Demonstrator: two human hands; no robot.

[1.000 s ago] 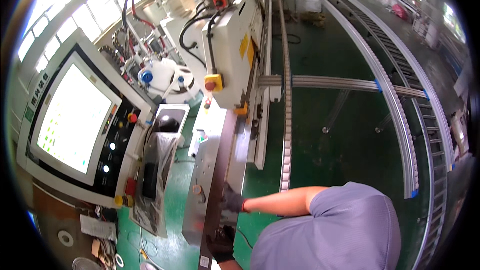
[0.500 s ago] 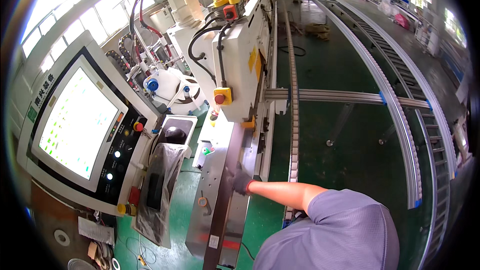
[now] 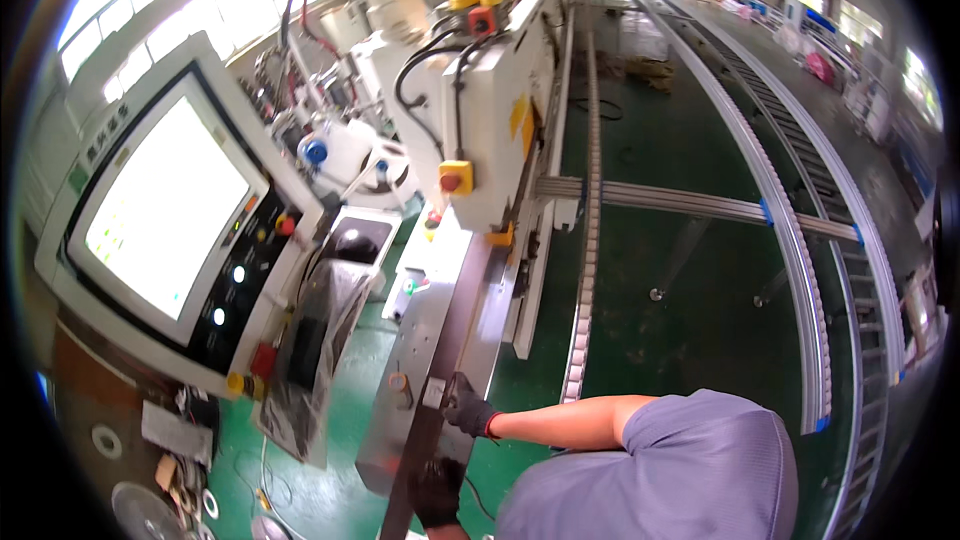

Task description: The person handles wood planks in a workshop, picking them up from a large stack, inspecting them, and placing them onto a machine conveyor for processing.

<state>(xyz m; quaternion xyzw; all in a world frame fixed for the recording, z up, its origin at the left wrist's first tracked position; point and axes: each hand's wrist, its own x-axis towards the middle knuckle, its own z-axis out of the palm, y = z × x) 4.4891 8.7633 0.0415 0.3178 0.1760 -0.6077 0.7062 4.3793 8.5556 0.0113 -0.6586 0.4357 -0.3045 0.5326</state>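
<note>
1. Item: one long, dark brown, straight bar (image 3: pixel 427 432) with a small white rectangular label (image 3: pixel 434 393), lower centre of frame, lying along a grey metal machine bed (image 3: pixel 397 450).
2. Long axis: from the lower edge upward, leaning slightly right, toward the white box-shaped machine head (image 3: pixel 485 130) at upper centre.
3. Right hand, dark-gloved (image 3: pixel 465 407): at the bar's right side, just beside the label and the nearer hand to it. Grip: fingers bent; I cannot tell whether closed.
4. Left hand, dark-gloved (image 3: pixel 436 492): lower down, at the bar. Grip: blurred; closure cannot be told.
</note>
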